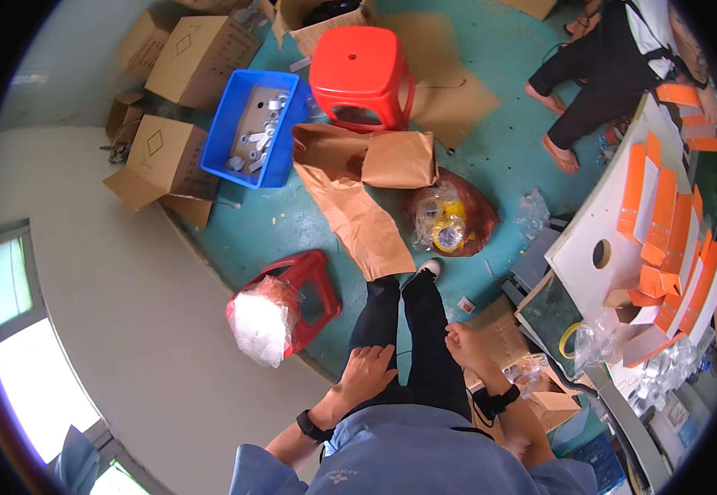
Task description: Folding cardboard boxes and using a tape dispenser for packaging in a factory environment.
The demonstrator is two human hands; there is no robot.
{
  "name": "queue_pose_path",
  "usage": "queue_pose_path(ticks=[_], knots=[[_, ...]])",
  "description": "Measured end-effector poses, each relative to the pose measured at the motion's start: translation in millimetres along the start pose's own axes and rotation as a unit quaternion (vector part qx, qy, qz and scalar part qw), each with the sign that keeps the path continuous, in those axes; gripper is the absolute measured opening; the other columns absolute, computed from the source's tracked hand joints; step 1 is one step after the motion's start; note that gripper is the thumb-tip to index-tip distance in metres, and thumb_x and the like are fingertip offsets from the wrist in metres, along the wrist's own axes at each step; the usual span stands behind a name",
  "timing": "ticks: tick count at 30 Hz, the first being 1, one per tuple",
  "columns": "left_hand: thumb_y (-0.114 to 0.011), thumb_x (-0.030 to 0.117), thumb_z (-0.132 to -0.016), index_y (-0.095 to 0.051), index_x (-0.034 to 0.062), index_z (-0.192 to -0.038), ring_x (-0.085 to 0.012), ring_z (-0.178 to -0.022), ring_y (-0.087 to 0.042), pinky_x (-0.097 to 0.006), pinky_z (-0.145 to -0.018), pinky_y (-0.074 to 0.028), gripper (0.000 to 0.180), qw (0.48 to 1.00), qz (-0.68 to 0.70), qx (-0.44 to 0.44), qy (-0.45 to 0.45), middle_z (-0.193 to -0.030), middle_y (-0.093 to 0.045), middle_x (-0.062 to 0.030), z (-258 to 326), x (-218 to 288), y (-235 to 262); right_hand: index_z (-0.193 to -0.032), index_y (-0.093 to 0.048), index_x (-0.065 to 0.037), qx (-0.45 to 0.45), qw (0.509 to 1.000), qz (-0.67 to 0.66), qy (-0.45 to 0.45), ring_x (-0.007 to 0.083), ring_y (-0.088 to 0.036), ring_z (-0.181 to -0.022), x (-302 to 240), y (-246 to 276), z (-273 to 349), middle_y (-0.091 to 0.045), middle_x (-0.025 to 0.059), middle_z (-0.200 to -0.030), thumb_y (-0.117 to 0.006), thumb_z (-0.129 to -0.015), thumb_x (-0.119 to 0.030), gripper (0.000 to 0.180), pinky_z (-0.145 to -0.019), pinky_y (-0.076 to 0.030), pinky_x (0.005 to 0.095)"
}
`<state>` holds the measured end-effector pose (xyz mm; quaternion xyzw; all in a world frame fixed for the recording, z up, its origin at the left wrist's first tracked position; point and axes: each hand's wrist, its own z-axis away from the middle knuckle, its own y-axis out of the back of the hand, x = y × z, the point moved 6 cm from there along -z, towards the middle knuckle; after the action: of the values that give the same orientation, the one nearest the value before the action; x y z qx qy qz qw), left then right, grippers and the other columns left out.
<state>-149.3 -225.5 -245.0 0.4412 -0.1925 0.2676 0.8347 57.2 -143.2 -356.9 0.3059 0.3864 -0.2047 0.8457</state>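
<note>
My left hand (pixel 367 373) lies flat over my left thigh, its fingers stretched out and holding nothing. Beside my right thigh, my right hand (pixel 467 346) has its fingers curled in, and I see nothing in it. A long sheet of brown kraft paper (pixel 358 216) runs over the floor toward my feet, its near end by my left shoe. At its far end is a folded brown paper bundle (pixel 400 159). To the right of the paper, a red plastic bag (pixel 478 216) holds yellow tape rolls (pixel 449 234) and clear wrapping.
A red stool (pixel 354 70) and a blue bin (pixel 212 153) of white parts stand ahead, near cardboard boxes (pixel 202 62). Another red stool (pixel 319 285) bears a plastic bag (pixel 265 322). At right, a worktable (pixel 589 219) carries orange cartons (pixel 664 227); a person (pixel 598 66) is beyond.
</note>
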Motion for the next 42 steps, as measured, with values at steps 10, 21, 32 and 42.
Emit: queue_pose_path(ticks=[10, 21, 32, 42], knots=[[-0.070, 0.022, -0.079, -0.052, 0.0005, -0.122, -0.0324, -0.088, -0.062, -0.042, -0.079, -0.047, 0.052, 0.997, 0.048, 0.054, -0.019, -0.093, -0.062, -0.0154, -17.4, -20.6, -7.5, -0.101, -0.059, 0.001, -0.041, 0.996, 0.066, 0.039, 0.0290, -0.064, -0.073, -36.5, 6.6, -45.0, -0.063, 0.0143, -0.081, -0.064, -0.082, -0.007, 0.021, -0.066, -0.051, 0.0378], [-0.075, 0.019, -0.071, -0.037, -0.0008, -0.137, -0.0392, -0.109, -0.053, -0.046, -0.090, -0.045, 0.079, 0.988, 0.092, 0.106, 0.061, -0.117, -0.053, -0.0210, -154.5, -177.0, 26.6, -0.101, -0.056, -0.003, -0.043, 0.993, 0.106, 0.039, 0.0319, -0.060, -0.074, -65.4, -22.1, -185.3, -0.059, 0.0131, -0.077, -0.063, -0.082, -0.008, 0.021, -0.067, -0.048, 0.0417], [-0.066, 0.012, -0.074, -0.040, 0.0027, -0.139, -0.0339, -0.137, -0.030, -0.049, -0.109, -0.027, 0.071, 0.984, -0.090, 0.109, 0.107, -0.143, -0.038, -0.0133, -400.5, -373.8, 32.6, -0.108, -0.059, -0.003, -0.086, 0.990, 0.113, 0.025, 0.0170, -0.065, -0.083, -80.7, -116.5, -456.9, -0.065, 0.0090, -0.087, -0.059, -0.091, -0.008, 0.018, -0.071, -0.051, 0.0291], [-0.055, 0.018, -0.080, -0.065, 0.0137, -0.084, -0.0213, -0.094, -0.059, -0.044, -0.109, -0.029, 0.012, 0.998, -0.005, 0.050, -0.036, -0.085, -0.063, -0.0041, -417.8, -372.1, -6.8, -0.125, -0.050, 0.003, -0.001, 0.944, 0.211, -0.255, 0.0344, -0.053, -0.119, 72.4, -148.8, -619.0, -0.057, 0.0237, -0.123, -0.053, -0.077, -0.010, 0.050, -0.100, -0.042, 0.0395]])
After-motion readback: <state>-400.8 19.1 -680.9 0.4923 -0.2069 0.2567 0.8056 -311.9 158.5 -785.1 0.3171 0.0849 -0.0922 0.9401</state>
